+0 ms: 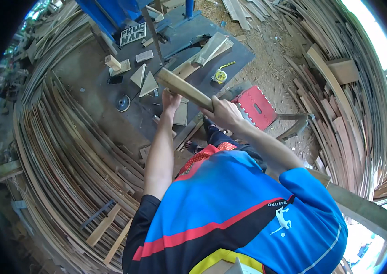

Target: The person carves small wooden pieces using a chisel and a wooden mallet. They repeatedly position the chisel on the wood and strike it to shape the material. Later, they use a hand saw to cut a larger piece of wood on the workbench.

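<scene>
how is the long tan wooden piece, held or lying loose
Held: the right hand grips the long tan wooden piece near its lower end; the left hand is at its edge farther up.

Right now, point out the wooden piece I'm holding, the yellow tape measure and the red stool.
Wooden piece (187, 89): head view, middle of its long face.
Yellow tape measure (220, 76): head view, on its case.
Red stool (251, 104): head view, on its top, beside the slot.
</scene>
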Motion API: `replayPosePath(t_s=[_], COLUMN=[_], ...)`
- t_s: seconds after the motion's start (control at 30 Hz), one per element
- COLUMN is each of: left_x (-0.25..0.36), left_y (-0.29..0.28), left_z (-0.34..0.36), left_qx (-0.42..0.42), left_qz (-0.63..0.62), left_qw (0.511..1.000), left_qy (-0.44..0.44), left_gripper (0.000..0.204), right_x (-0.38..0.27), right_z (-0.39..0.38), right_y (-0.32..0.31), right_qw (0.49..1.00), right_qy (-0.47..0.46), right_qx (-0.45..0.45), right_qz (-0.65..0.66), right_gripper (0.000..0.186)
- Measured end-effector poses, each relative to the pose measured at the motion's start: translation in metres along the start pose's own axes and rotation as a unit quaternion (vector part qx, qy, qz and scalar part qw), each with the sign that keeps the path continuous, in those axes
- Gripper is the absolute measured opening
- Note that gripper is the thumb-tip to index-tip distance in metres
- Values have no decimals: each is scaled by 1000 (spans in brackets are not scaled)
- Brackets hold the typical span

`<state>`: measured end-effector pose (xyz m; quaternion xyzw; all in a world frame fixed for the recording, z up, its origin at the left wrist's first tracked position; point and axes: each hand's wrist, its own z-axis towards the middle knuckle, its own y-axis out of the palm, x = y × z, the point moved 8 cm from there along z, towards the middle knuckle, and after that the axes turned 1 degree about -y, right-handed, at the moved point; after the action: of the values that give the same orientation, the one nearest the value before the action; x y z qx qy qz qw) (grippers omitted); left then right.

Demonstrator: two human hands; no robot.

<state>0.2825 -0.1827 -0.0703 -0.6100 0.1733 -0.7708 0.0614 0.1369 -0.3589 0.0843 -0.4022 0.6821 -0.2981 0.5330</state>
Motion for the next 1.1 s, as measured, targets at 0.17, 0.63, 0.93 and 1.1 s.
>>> replayPosePath(t_s=[0.17,0.63,0.93,1.1], left_x=[18,17,19,17], left_y=[2,6,4,-2], left_z=[-10,0,-7,-15], left_qx=[-21,-15,-7,61], left_qz=[-45,-47,-50,-63], left_qw=[998,995,994,984], left_qy=[-43,-92,-101,-156], left_gripper=[30,32,24,22], right_x=[-37,62,148,182], right_z=[-4,1,-3,35], right_y=[-66,-5,30,18], right_qw=[988,994,959,965], right_qy=[-62,40,166,148], right_qx=[101,27,-64,-95], right_qz=[97,94,221,197], right_gripper=[50,57,60,56])
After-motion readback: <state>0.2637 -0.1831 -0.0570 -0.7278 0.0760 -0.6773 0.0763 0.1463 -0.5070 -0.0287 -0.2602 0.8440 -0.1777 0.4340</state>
